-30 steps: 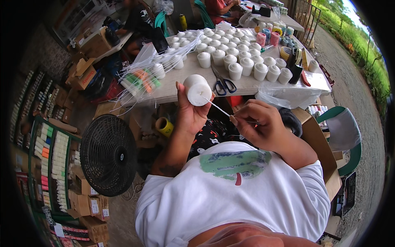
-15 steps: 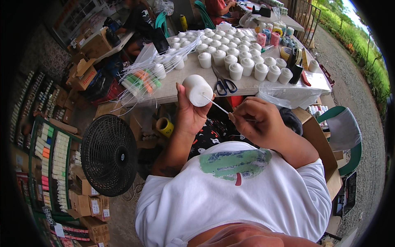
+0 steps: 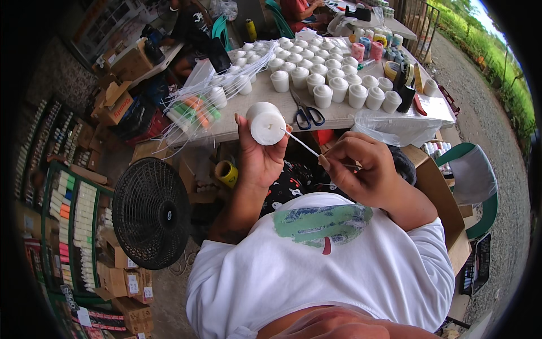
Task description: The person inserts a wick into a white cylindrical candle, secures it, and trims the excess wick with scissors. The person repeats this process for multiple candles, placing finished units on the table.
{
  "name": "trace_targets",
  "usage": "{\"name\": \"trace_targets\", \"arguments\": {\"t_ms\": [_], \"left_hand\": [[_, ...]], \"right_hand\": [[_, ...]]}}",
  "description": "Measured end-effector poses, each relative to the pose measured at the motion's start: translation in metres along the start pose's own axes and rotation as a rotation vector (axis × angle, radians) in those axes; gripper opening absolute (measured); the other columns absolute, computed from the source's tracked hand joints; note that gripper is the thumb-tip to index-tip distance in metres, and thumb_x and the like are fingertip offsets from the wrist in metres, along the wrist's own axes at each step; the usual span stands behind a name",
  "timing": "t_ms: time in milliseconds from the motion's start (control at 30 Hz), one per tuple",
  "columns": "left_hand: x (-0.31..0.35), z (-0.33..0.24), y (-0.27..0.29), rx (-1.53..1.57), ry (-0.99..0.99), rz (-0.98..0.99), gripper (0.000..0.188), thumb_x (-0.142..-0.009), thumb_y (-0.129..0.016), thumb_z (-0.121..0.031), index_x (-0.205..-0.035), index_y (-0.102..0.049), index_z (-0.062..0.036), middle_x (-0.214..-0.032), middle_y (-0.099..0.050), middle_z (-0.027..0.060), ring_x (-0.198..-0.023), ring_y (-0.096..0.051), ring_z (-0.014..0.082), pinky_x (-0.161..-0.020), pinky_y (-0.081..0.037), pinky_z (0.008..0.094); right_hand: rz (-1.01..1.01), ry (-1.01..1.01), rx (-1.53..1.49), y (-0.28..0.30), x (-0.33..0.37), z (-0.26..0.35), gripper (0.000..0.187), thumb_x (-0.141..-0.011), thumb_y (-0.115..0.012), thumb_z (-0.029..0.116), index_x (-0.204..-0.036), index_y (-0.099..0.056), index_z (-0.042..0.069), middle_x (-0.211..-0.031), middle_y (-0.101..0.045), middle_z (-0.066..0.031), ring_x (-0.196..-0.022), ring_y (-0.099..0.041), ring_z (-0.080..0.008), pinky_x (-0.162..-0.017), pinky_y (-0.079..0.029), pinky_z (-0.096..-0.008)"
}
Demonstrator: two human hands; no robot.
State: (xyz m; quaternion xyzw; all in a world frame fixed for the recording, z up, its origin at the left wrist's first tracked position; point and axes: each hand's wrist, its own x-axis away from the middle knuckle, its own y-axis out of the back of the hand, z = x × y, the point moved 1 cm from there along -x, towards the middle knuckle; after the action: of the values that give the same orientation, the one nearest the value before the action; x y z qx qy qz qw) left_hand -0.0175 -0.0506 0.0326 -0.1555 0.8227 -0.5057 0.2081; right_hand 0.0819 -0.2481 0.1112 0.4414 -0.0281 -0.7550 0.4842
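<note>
My left hand [image 3: 259, 164] is wrapped round a short, thick white candle [image 3: 267, 127], its flat end with a small hole turned toward me. In my right hand [image 3: 361, 169] a thin, stiff white wick [image 3: 303, 143] is pinched between thumb and fingers. The wick slants up to the left, and its tip is at the right edge of the candle's flat end; whether it touches is hard to tell. Just beyond my hands, dark-handled scissors [image 3: 309, 117] lie on the table's near edge.
Rows of white candles [image 3: 339, 89] cover much of the table [image 3: 237, 121]. A bundle of long white wicks [image 3: 217, 87] hangs over its left side, near green and orange candles. Rolls of tape [image 3: 392, 70] lie at right. A black fan [image 3: 151, 213] stands at my left. Other people sit farther back.
The wick's tip has shifted from the middle of the candle's flat end to its right edge. My left hand has tilted the candle, so its hole now shows.
</note>
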Motion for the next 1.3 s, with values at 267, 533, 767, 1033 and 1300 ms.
{"name": "trace_targets", "arguments": {"t_ms": [267,533,767,1033,1300], "left_hand": [[0.003,0.001,-0.003,0.009,0.006,0.021,0.066,-0.085,-0.053,-0.06,-0.117,-0.052,-0.0024,-0.097,-0.065,0.0169,-0.089,-0.068,0.0286,-0.072,-0.062,0.0343],[0.005,0.001,-0.004,-0.01,-0.002,0.028,0.065,-0.085,-0.052,-0.06,-0.118,-0.051,-0.0039,-0.1,-0.065,0.0156,-0.09,-0.068,0.0283,-0.074,-0.062,0.0343],[0.01,0.0,-0.011,0.063,0.028,0.117,0.077,-0.085,-0.055,-0.059,-0.121,-0.046,0.0084,-0.108,-0.057,0.0198,-0.098,-0.062,0.0304,-0.078,-0.061,0.0353],[0.008,0.004,-0.008,0.002,-0.006,0.085,0.077,-0.084,-0.054,-0.06,-0.121,-0.046,0.0076,-0.105,-0.058,0.0191,-0.094,-0.063,0.0296,-0.076,-0.061,0.0348],[0.01,0.005,-0.012,-0.04,-0.061,0.073,0.069,-0.085,-0.053,-0.059,-0.123,-0.049,-0.0014,-0.106,-0.062,0.0173,-0.094,-0.065,0.0306,-0.073,-0.062,0.0356]], "right_hand": [[-0.023,-0.011,0.011,-0.001,-0.001,0.002,0.007,-0.076,-0.066,0.0,-0.079,-0.06,0.001,-0.069,-0.058,-0.0084,-0.062,-0.058,-0.0227,-0.054,-0.046,-0.0326],[-0.02,-0.027,0.005,0.0,0.0,0.006,0.006,-0.075,-0.065,-0.001,-0.079,-0.06,0.001,-0.069,-0.058,-0.0085,-0.063,-0.059,-0.0221,-0.053,-0.046,-0.0312],[-0.075,0.011,-0.035,0.005,0.004,0.003,0.005,-0.077,-0.065,-0.001,-0.081,-0.061,-0.001,-0.072,-0.057,-0.0079,-0.06,-0.057,-0.0191,-0.051,-0.045,-0.0289],[0.041,0.042,-0.019,0.003,0.001,0.007,0.007,-0.075,-0.064,-0.001,-0.081,-0.061,0.0,-0.071,-0.057,-0.0089,-0.06,-0.058,-0.022,-0.051,-0.045,-0.0313],[0.026,0.03,-0.014,0.001,0.0,0.006,0.007,-0.074,-0.063,-0.001,-0.079,-0.059,0.001,-0.07,-0.058,-0.0087,-0.061,-0.059,-0.0233,-0.053,-0.046,-0.0324]]}}
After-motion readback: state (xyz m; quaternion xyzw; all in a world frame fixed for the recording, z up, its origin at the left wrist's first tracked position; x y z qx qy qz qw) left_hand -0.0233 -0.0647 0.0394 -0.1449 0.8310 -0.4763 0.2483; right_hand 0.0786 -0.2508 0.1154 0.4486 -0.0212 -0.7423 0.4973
